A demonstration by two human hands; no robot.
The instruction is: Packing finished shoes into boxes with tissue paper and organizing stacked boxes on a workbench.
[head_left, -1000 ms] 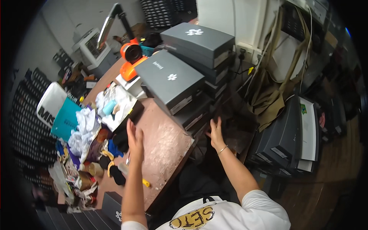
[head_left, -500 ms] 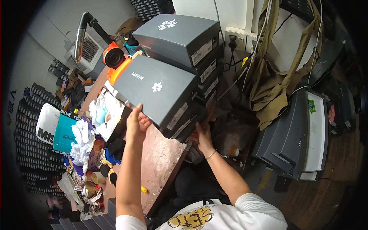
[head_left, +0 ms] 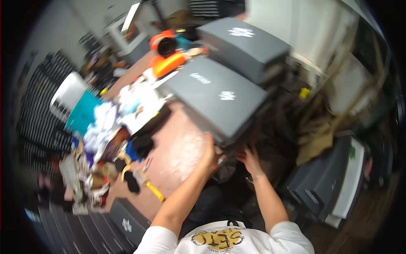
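A dark grey shoebox (head_left: 218, 95) with white printing on its lid lies at the table's right edge, its near corner toward me. My left hand (head_left: 208, 157) is at that near corner, thumb up along the box side; its other fingers are blurred and partly hidden. Just right of the corner, my right hand (head_left: 251, 160) has its fingers spread, close to the box's lower side; whether it touches is unclear. Behind stands a taller grey shoebox stack (head_left: 249, 46). What lies beneath the front box is smeared by motion.
Left on the reddish table (head_left: 182, 148) lie white paper (head_left: 131, 106), cloths and a yellow-handled tool (head_left: 154, 190). Orange equipment (head_left: 167, 63) stands farther back. More grey boxes fill the lower left (head_left: 84, 228) and right (head_left: 325, 178); brown fabric straps (head_left: 317, 139) hang at right.
The view has swung, shifting the scene rightward. My left hand has gone from the shoebox's left side to its near corner. The right hand's fingers, earlier at the lower right edge, now show spread.
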